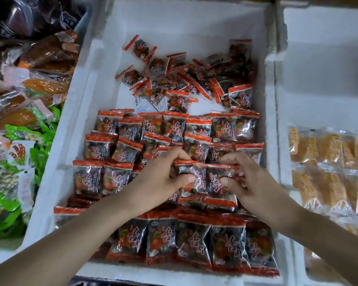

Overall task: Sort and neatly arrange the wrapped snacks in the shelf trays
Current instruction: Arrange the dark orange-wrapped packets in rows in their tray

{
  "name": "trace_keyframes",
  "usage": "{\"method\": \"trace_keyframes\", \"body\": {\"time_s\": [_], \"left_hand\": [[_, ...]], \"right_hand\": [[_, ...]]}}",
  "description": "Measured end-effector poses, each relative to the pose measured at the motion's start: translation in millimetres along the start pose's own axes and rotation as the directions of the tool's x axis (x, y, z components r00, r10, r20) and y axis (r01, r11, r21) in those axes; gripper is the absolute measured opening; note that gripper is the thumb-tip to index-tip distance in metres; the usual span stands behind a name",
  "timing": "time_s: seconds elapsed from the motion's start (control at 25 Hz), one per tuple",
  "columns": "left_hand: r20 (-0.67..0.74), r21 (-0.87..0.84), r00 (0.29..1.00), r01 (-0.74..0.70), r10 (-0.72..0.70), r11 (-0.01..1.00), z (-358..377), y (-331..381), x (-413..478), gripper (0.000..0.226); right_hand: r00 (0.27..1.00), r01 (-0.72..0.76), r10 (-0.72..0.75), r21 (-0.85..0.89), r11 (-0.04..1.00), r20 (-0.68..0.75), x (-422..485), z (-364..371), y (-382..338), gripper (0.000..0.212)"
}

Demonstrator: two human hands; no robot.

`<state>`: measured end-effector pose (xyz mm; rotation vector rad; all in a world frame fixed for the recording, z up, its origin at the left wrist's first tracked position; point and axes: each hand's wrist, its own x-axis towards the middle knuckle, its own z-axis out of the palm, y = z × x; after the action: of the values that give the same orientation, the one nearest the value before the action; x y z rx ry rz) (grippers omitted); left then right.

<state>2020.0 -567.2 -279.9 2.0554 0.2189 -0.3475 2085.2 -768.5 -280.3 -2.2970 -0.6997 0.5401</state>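
Item: white foam shelf tray [85,104], clock face laid over it with 12 at the far wall; contents, small clear-wrapped dark snack packets with red top seals.

Stock, unsorted: loose heap of packets [194,79] between 12 and 1 o'clock, lying at all angles.

Stock, sorted: overlapping rows of packets [174,129] from the centre down to 6 o'clock, seals toward 12.

Left hand [159,178]: fingers curled; thumb and fingertips pinch the left held packet [196,172] by its 9 o'clock edge.

Right hand [246,182]: fingers curled; pinches the right held packet [215,182] by its 3 o'clock edge.

Position of held pair: side by side between the hands, touching or slightly overlapped, just right of tray centre, above the rows; long axis of each runs 12 to 6, red seal at 12, parallel to the rows beneath.

Governing relation, as a judgement: the resting place lies directly under the hands, so the pair wants lowering, not travel; each hand is nearer its own packet; the heap lies toward 12 from both hands, its bulk on the right hand's side.

Adjoining: green and brown packets [39,137] at 9 o'clock; orange-yellow packets [329,153] at 3 o'clock, each in a neighbouring tray.
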Motion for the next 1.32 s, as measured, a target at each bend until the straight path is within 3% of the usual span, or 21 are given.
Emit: {"method": "trace_keyframes", "body": {"time_s": [0.12,0.24,0.48,0.64,0.8,0.92,1.04,1.12,1.2,1.32], "left_hand": [[-0.006,0.05,0.999,-0.035,0.036,0.998,7,7,2,0.02],[-0.007,0.057,0.999,-0.038,0.039,0.998,11,14,0,0.022],[-0.02,-0.056,1.0,-0.002,0.001,0.998,6,18,-1,0.022],[-0.02,-0.084,1.0,-0.013,0.012,0.996,5,23,-1,0.022],[0.083,0.003,0.996,-0.037,0.037,0.999,17,30,1,0.021],[0.119,0.111,0.991,-0.071,0.057,0.991,27,33,6,0.022],[0.089,0.16,0.994,-0.074,0.06,0.984,34,32,9,0.023],[0.075,0.196,0.995,-0.079,0.065,0.977,40,33,11,0.024],[0.049,0.242,0.992,-0.128,0.12,0.962,46,31,13,0.03],[0.057,0.311,0.974,-0.225,0.218,0.924,48,28,12,0.042]], "right_hand": [[0.99,0.134,-0.121,-0.203,0.97,0.075,-8,-1,7,0.053],[0.991,0.107,-0.08,-0.29,0.951,0.106,-8,-4,7,0.073],[1.0,-0.018,0.021,-0.132,0.991,0.017,-12,-20,2,0.034],[0.975,-0.135,0.148,0.088,0.987,-0.165,-25,-38,4,0.029],[0.909,-0.27,0.309,0.169,0.948,-0.279,-35,-32,15,0.028],[0.938,-0.223,0.229,0.054,0.973,-0.26,-42,-21,15,0.035],[0.979,-0.173,0.134,-0.276,0.945,-0.155,-46,-13,11,0.038],[0.979,-0.137,0.046,-0.472,0.871,-0.199,-47,-9,12,0.051],[0.981,-0.065,-0.036,-0.5,0.864,-0.19,-48,-8,17,0.055],[0.988,0.107,-0.148,-0.533,0.839,-0.034,-52,-10,32,0.054]]}}
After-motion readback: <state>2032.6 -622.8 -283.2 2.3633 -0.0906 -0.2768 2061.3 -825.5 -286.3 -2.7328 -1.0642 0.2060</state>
